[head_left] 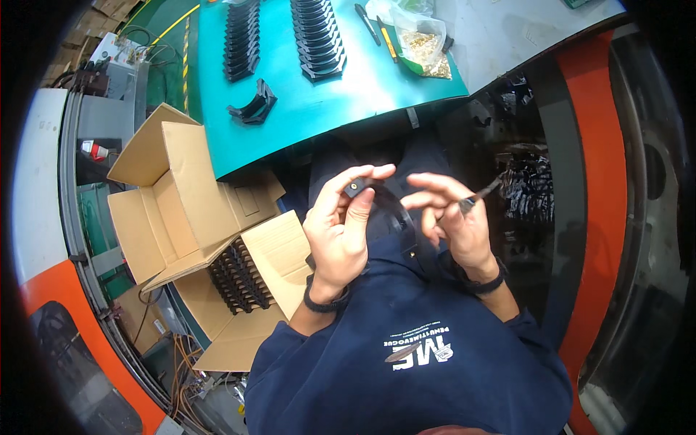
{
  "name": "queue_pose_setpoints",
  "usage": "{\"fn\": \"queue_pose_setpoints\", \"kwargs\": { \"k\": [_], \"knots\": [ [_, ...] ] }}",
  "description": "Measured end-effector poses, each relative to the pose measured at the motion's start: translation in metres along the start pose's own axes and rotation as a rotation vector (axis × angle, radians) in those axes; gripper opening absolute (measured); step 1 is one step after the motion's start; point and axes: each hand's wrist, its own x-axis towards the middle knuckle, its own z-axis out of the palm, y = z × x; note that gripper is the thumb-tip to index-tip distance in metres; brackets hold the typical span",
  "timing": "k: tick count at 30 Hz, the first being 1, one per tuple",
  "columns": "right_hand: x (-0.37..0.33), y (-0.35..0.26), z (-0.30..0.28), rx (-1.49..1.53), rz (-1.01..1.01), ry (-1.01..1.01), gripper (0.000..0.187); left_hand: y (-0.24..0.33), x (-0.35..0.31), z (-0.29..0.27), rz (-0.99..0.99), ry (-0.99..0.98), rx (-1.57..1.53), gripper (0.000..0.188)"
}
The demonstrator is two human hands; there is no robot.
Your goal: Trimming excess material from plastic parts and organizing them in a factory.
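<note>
My left hand (pixel 338 230) pinches a black curved plastic part (pixel 391 210) at one end, between thumb and fingers. A small brass insert shows in that end, and another brass spot near the lower end. Close to its right side, my right hand (pixel 458 221) is closed around a slim, knife-like tool (pixel 482 196). One end of the tool sticks out to the upper right; its other end is hidden by the fingers, so I cannot tell if it touches the part. Both hands are above my lap, in front of the table.
On the green table (pixel 312 112) stand two rows of black curved parts (pixel 319 40), with a few loose ones (pixel 254 103) nearer. A bag of brass inserts (pixel 429 51), a yellow cutter (pixel 386 38) and a black pen (pixel 367 23) lie right. Cardboard boxes (pixel 196 192) stand left, one holding stacked parts (pixel 243 279).
</note>
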Motion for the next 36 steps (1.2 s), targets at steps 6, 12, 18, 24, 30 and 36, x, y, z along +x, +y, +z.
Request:
{"fn": "queue_pose_setpoints", "kwargs": {
  "k": [6, 12, 18, 24, 30, 36],
  "knots": [
    [0.002, -0.008, 0.011, 0.149, 0.398, -0.05, 0.027, -0.011, -0.001, 0.007, -0.086, -0.122, -0.254, 0.035],
    [-0.003, 0.014, 0.011, -0.206, 0.049, 0.14, 0.038, -0.012, -0.003, 0.007, -0.054, -0.133, -0.209, 0.048],
    [-0.001, 0.007, 0.015, -0.26, 0.033, 0.129, 0.034, -0.008, -0.003, 0.007, -0.088, -0.129, -0.206, 0.045],
    [0.011, -0.004, 0.004, 0.303, 0.318, 0.122, 0.025, -0.013, 0.001, 0.006, -0.07, -0.051, -0.139, 0.046],
    [0.011, 0.005, -0.002, 0.443, 0.336, 0.124, 0.028, -0.016, 0.001, 0.003, -0.071, -0.055, -0.08, 0.043],
    [0.012, 0.009, -0.002, 0.558, 0.346, 0.06, 0.029, -0.014, 0.001, 0.002, -0.088, -0.052, -0.061, 0.041]
  ]
}}
